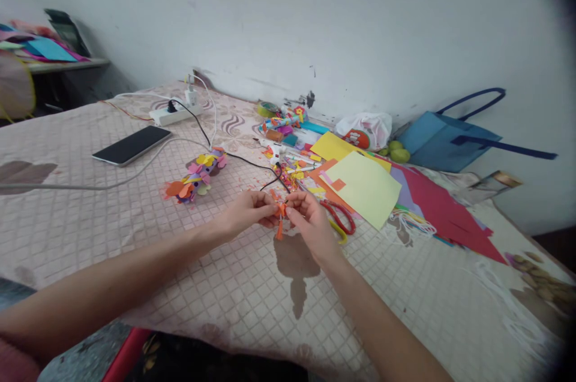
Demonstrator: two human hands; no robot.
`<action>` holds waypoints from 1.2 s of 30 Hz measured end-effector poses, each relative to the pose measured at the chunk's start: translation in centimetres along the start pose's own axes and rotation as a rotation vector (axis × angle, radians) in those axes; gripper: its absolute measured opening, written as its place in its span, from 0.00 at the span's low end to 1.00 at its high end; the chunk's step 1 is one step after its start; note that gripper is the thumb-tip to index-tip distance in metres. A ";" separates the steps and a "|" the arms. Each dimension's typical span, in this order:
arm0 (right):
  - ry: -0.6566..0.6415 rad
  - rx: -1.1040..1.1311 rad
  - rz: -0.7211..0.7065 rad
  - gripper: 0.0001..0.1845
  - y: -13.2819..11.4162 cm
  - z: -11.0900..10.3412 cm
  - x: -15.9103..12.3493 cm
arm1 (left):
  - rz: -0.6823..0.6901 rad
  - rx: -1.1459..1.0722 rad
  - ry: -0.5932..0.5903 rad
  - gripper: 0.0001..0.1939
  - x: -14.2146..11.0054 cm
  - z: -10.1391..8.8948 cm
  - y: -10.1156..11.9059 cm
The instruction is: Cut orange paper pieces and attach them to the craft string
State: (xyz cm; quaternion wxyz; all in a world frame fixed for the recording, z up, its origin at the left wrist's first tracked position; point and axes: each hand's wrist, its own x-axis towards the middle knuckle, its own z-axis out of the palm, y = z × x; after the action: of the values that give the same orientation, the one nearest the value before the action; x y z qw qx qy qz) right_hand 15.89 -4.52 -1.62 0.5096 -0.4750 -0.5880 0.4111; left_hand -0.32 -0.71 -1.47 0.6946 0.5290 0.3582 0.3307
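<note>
Over the middle of the table, my left hand (252, 213) pinches a small orange paper piece (279, 231) from its left side. The fingers of my right hand (312, 223) are closed on the same piece from the right. Part of the paper is hidden behind my fingertips, and a narrow strip of it hangs below them. Red-handled scissors (339, 216) lie just beyond my right hand. Past my left hand rests a roll-shaped craft (200, 178) covered in purple, yellow, pink and orange paper bits. A white glue gun (274, 153) with a black cord sits beyond both hands.
Paper scraps (299, 177) are strewn behind my hands. Coloured sheets (366, 184), white string (411, 223) and a blue bag (450, 141) are on the right. On the left are a phone (132, 145) and a power strip (175, 112) with cables crossing the tablecloth.
</note>
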 end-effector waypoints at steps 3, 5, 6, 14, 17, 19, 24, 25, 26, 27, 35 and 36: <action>0.009 -0.038 -0.015 0.09 0.1 -0.1 0.1 | -0.004 -0.002 0.006 0.14 -0.1 0.1 0.1; 0.011 -0.075 -0.029 0.09 0.1 0.0 0.1 | -0.006 0.007 0.012 0.13 -0.2 0.2 0.2; 0.018 -0.102 -0.039 0.09 0.0 0.0 0.1 | -0.007 0.011 0.017 0.13 -0.2 0.3 0.2; 0.077 -0.422 -0.257 0.04 -0.8 0.4 -0.5 | -0.007 -0.022 0.067 0.12 -0.3 0.4 0.5; 0.071 -0.471 -0.284 0.06 -0.8 0.6 -0.6 | -0.010 -0.051 0.062 0.12 -0.4 0.4 0.5; 0.074 -0.488 -0.281 0.06 -0.6 0.6 -0.6 | -0.020 -0.070 0.050 0.12 -0.4 0.4 0.4; 0.077 -0.478 -0.266 0.05 -0.5 0.5 -0.5 | -0.023 -0.119 0.022 0.11 -0.2 0.3 0.1; 0.078 -0.472 -0.261 0.04 -0.4 0.4 -0.5 | -0.019 -0.119 0.011 0.11 -0.2 0.2 0.0; 0.079 -0.468 -0.256 0.04 -0.4 0.4 -0.4 | -0.016 -0.116 0.001 0.11 -0.1 0.2 -0.1; 0.082 -0.465 -0.251 0.04 -0.4 0.4 -0.4 | -0.015 -0.109 -0.007 0.10 -0.1 0.1 -0.2; 0.084 -0.427 -0.207 0.03 -0.4 0.1 -0.3 | -0.013 -0.064 -0.032 0.11 0.0 0.0 -0.2; 0.079 -0.418 -0.199 0.03 -0.4 0.1 -0.3 | -0.012 -0.062 -0.033 0.12 0.0 0.0 -0.2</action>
State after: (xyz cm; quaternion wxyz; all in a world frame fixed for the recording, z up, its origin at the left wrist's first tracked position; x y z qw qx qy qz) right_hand 15.73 -4.85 -1.33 0.4609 -0.5258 -0.6836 0.2093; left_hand -0.34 -0.80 -1.68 0.7184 0.5106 0.3392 0.3288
